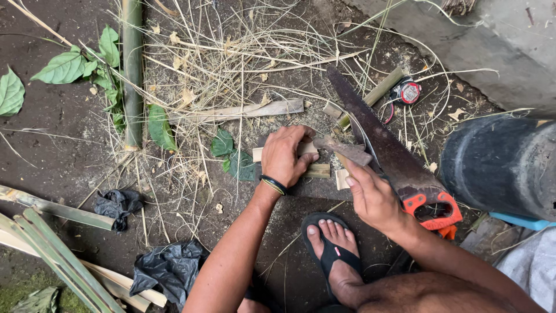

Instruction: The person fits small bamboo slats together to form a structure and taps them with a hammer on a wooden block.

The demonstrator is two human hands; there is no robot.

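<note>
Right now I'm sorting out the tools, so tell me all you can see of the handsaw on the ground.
The handsaw lies flat on the dirt, its long dark, rusty-looking blade running diagonally from its tip by the dry straw down to an orange and black grip nearest the person. The right hand is just beside the blade near the grip; whether it touches is unclear. The big black cylinder lies close beside it.

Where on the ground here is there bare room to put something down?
Bare dirt lies left of the green bamboo pole, below the leaves, and between the black plastic scraps and the sandalled foot. It is crowded around both hands, left hand and right hand, with bamboo pieces, saw and dry straw.
</note>
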